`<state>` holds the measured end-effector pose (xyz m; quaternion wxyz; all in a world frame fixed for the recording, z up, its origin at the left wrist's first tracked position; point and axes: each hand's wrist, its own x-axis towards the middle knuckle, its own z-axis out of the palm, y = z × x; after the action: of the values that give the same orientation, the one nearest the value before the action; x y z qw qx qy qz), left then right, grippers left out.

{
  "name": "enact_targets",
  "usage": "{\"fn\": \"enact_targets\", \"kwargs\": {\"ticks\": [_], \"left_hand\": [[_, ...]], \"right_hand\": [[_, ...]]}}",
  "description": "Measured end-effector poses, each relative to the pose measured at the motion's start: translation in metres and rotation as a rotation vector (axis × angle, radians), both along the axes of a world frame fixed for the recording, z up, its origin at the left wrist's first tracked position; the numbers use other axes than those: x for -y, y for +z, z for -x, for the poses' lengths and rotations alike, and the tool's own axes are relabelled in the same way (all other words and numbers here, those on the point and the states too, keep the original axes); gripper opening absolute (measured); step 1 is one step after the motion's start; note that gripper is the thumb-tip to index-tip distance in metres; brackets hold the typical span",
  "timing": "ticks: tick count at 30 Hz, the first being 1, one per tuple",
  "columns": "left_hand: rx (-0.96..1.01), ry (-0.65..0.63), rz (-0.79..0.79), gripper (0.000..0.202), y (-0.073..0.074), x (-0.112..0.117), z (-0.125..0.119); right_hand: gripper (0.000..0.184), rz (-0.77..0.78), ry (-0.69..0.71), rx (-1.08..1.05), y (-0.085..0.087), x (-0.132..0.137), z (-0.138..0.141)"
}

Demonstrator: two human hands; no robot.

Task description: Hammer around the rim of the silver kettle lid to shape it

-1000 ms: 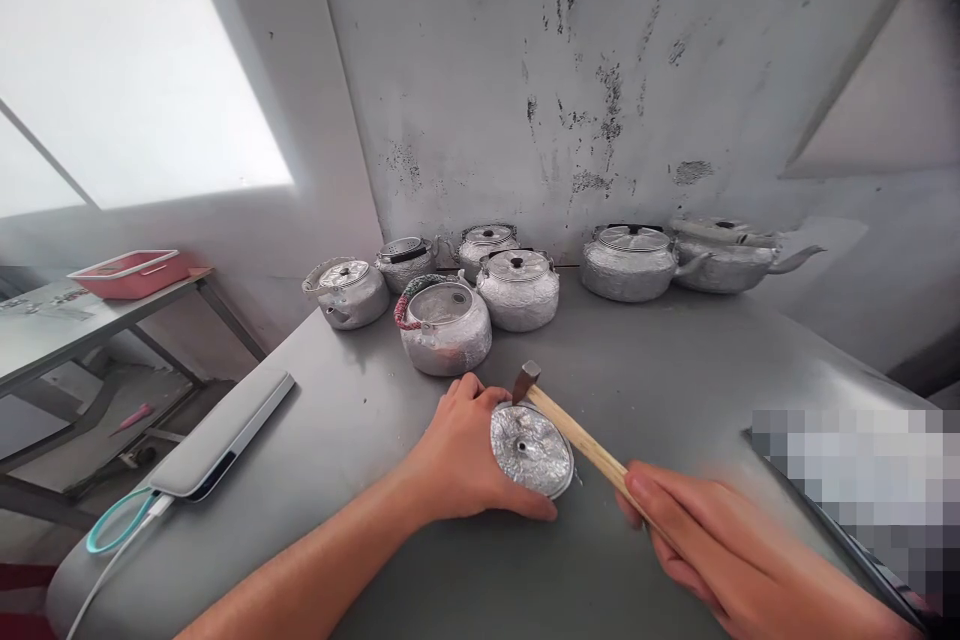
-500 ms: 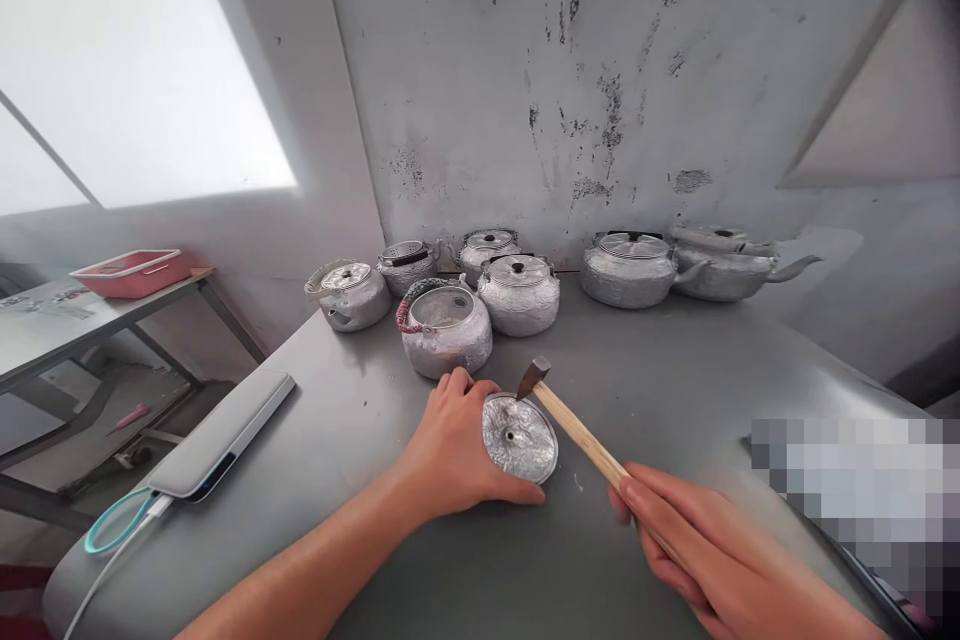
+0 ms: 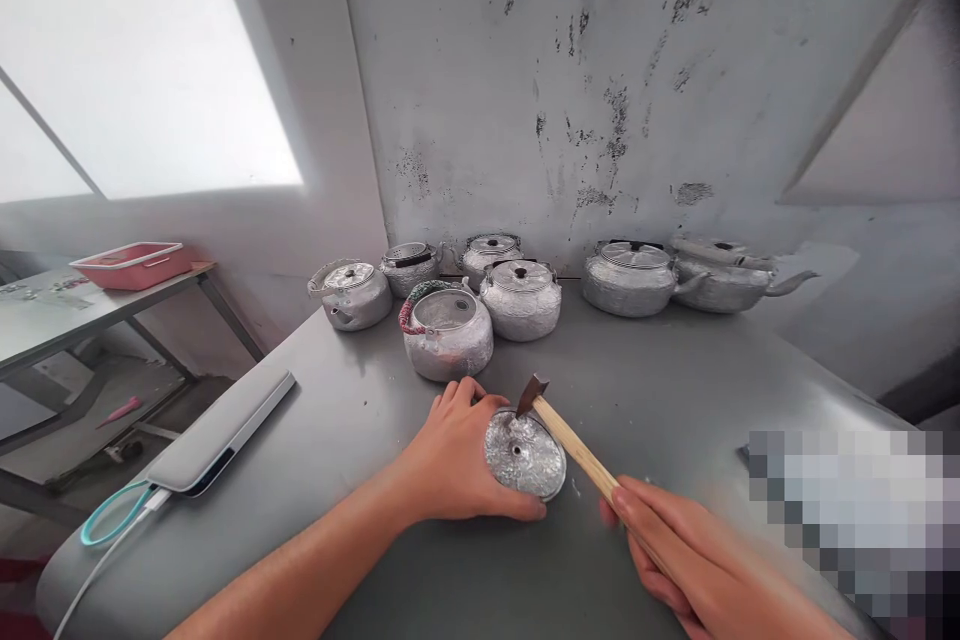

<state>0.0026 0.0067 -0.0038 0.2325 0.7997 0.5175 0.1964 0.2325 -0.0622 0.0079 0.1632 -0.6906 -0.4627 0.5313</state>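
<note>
My left hand [image 3: 454,460] curls round the left edge of a round hammered metal lid [image 3: 525,454] lying on the grey table [image 3: 360,440], with a small hole at the lid's middle. My right hand [image 3: 675,555] is closed on the wooden handle of a small hammer [image 3: 574,445]. The hammer's dark head [image 3: 531,393] rests at the lid's far rim. An open, lidless kettle [image 3: 448,331] with a red-wrapped handle stands just behind the lid.
Several hammered metal kettles [image 3: 520,297] line the back of the table by the stained wall, two larger ones [image 3: 630,277] at the right. A flat grey device [image 3: 221,435] with a cable lies at the left. A side table holds a pink tray [image 3: 131,265].
The hammer head rose slightly, then came down to the lid's far rim. My left hand kept its hold and the lid turned a little under it.
</note>
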Motion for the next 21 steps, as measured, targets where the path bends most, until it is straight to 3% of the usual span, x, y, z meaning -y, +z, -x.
{"fn": "enact_targets", "kwargs": {"ticks": [7, 12, 16, 21], "left_hand": [[0.045, 0.051, -0.020, 0.097, -0.008, -0.001, -0.005], [0.065, 0.077, -0.060, 0.088, -0.011, 0.000, -0.009], [0.073, 0.097, -0.076, 0.082, -0.011, 0.000, -0.009], [0.057, 0.104, -0.049, 0.088, -0.010, 0.000, -0.009]], "right_hand": [[0.044, -0.037, 0.151, -0.119, -0.004, -0.004, 0.008], [0.043, 0.002, 0.133, -0.139, 0.005, -0.002, 0.028], [0.041, -0.026, 0.066, -0.151, -0.005, 0.004, 0.036], [0.042, -0.099, 0.094, -0.157, -0.015, 0.007, 0.033]]}}
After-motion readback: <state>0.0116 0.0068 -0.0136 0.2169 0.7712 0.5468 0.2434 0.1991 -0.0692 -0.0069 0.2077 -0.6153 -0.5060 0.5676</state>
